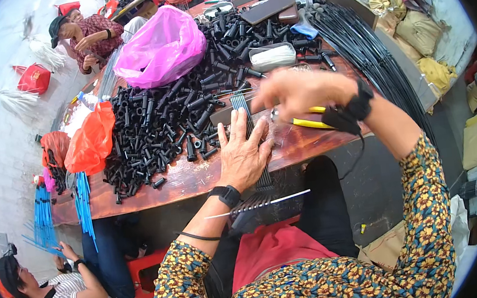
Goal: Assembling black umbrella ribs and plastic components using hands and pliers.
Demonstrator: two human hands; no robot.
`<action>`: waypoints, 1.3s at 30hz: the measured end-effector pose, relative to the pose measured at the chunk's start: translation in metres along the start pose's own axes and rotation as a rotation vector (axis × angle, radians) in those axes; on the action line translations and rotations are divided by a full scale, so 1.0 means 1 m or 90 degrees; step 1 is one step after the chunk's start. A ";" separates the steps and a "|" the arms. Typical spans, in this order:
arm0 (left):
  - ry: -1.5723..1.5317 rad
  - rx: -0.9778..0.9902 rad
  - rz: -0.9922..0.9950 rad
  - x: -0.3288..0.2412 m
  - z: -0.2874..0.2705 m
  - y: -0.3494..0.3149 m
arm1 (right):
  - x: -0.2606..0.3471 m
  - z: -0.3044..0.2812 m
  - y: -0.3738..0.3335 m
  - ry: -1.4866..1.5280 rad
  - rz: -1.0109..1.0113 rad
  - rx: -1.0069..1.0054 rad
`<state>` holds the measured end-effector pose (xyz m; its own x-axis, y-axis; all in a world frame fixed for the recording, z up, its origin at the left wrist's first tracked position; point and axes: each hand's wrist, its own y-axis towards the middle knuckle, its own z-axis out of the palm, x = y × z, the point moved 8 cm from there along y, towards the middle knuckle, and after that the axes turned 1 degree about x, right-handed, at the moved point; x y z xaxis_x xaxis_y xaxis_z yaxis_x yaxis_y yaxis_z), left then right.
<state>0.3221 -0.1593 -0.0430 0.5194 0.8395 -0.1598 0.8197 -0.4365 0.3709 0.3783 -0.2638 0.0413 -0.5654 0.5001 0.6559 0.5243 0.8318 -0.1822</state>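
My left hand (pixel 242 157) lies flat with its fingers spread over a row of thin dark rods (pixel 264 180) at the table's front edge. The rods' far ends (pixel 238 101) show beyond my fingertips. Below the near ends, a thin white stick (pixel 293 195) runs crosswise, with small dark pieces along it. My right hand (pixel 302 93) is raised to the right of the far ends, bent and smeared by motion; whether it holds anything is hidden. Just below it are pliers with yellow handles (pixel 310 123), partly behind a black strap hanging from my wrist.
Black tubular parts (pixel 154 120) are heaped across the wooden table (pixel 189 180). Around them are a pink plastic bag (pixel 161 46), a red bag (pixel 92 138), a clear box of white strips (pixel 273 57) and long black rods (pixel 364 48). A co-worker (pixel 61 290) holds blue rods at left.
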 end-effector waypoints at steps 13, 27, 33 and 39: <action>-0.088 -0.125 0.057 0.006 0.000 0.004 | 0.086 0.115 -0.009 -0.147 -0.206 -0.173; -0.854 0.018 -0.047 -0.028 -0.109 0.071 | 0.187 -0.090 -0.078 -0.066 -0.142 -0.341; -1.116 0.194 -0.043 -0.081 -0.105 -0.001 | 0.188 -0.081 -0.078 0.082 -0.157 -0.238; -0.953 0.221 -0.070 -0.103 -0.109 -0.067 | 0.167 -0.039 -0.042 0.224 -0.235 -0.064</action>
<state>0.1871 -0.1812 0.0479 0.0406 -0.1190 -0.9921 0.7728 -0.6257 0.1067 0.2865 -0.2242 0.1872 -0.4854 0.0523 0.8727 0.3984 0.9018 0.1676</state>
